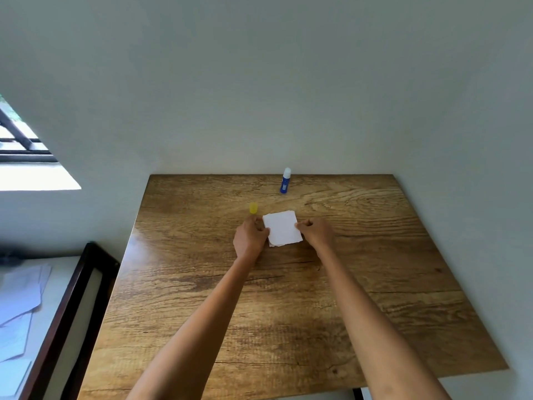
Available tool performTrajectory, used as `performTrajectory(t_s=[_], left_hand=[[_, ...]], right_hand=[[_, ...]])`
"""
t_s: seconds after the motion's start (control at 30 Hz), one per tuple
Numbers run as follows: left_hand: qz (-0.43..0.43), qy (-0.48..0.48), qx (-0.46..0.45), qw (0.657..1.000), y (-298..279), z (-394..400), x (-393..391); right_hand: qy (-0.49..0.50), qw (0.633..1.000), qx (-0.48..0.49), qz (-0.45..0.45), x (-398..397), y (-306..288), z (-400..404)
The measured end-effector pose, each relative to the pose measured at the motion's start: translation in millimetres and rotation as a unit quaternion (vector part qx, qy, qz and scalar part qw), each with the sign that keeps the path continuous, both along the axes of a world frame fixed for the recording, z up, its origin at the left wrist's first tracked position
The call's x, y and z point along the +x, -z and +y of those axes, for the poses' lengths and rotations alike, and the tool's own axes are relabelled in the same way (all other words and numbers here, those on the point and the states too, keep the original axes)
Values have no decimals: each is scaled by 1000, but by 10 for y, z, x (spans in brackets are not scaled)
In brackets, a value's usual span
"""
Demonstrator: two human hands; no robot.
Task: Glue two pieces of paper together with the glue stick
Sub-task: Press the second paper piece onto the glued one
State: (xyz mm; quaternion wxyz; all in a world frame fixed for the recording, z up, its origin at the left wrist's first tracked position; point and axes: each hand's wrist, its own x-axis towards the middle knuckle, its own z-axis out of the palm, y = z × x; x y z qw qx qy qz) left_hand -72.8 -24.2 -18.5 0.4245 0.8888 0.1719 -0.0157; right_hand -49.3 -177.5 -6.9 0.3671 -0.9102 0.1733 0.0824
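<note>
**Paper squares being held at both side edges, mid-table**

Paper squares, white, are being kept flat on the wooden table, one on top of the other. The upper sheet is lying slightly askew, so a thin margin of the lower sheet is being left exposed along the near and far edges. The stack is sitting a little beyond the table's middle, toward the wall.

Left hand: the left edge of the stack is being pinched, thumb on top of the paper, fingers curled beside it. Right hand: the right edge is being pinched by curled fingertips, knuckles raised. Both forearms are being extended across the tabletop from the near edge.

Glue stick, blue body with white tip showing, is standing upright near the far edge of the table, close to the wall, well apart from the paper and untouched. Its yellow cap is resting on the table just beyond the left hand's fingers, near the stack's far left corner; whether it is being touched cannot be told.

Off to the left, a dark-framed surface is being occupied by loose papers. A window is being glimpsed at upper left.
</note>
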Motion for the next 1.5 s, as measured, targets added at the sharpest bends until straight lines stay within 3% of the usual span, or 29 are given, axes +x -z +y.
performTrajectory(t_s=[1.07, 1.33, 1.5], left_hand=[[-2, 52, 18, 999, 30, 41, 23], [4, 170, 188, 967, 87, 119, -23], [7, 215, 227, 950, 104, 162, -39]], right_hand=[[-13, 999, -52, -4, -11, 21, 58], [-7, 998, -66, -12, -14, 20, 85], [-14, 997, -81, -7, -20, 21, 101]])
